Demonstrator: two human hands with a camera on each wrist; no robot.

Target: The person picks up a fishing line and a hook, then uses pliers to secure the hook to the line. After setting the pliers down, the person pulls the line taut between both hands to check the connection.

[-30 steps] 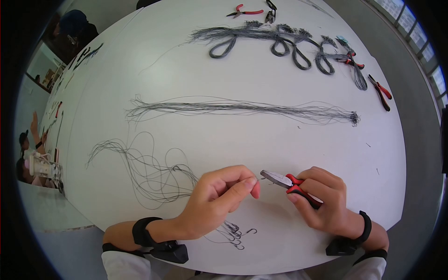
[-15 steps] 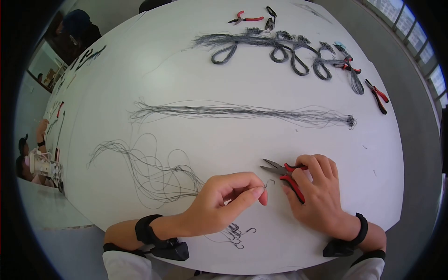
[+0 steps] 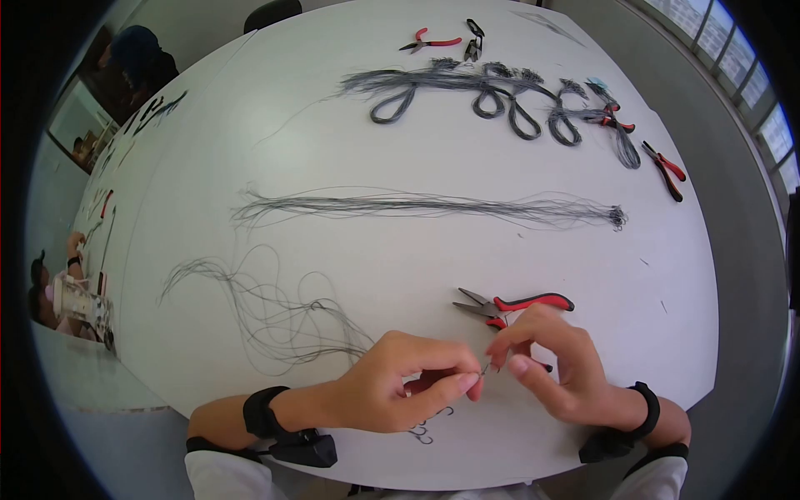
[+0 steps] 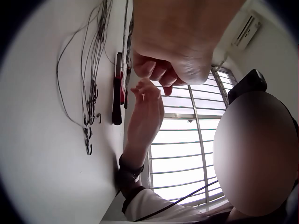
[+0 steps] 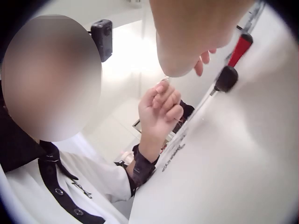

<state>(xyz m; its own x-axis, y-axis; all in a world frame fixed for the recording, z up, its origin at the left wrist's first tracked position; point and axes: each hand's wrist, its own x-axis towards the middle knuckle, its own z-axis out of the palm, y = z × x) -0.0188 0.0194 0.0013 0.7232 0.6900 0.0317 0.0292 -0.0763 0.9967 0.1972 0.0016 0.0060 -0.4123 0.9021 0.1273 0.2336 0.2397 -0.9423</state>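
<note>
My left hand [image 3: 408, 383] pinches a fish hook [image 3: 486, 368] between thumb and forefinger, and only a small part of it shows past the fingertips. Close to that hook, my right hand [image 3: 554, 362] has its fingers loosely bent and its thumb apart. Red-and-black pliers [image 3: 533, 302] lie on the table with jaws spread, partly behind the right hand. Below the left hand are several dark fish hooks [image 4: 88, 133] on thin lines, mostly covered by that hand in the head view. A loose tangle of grey line [image 3: 275, 325] spreads to the left.
Across the table [image 3: 367, 267] lies a long bundle of line [image 3: 417, 202] with hooks at its right end. Coiled bundles [image 3: 475, 82] lie farther back. More pliers [image 3: 664, 171] are at the right edge, and others [image 3: 429, 42] at the back.
The pliers have left the right hand and now lie on the table. The right hand has moved in toward the hook, which the left hand still pinches, a little lower than before.
</note>
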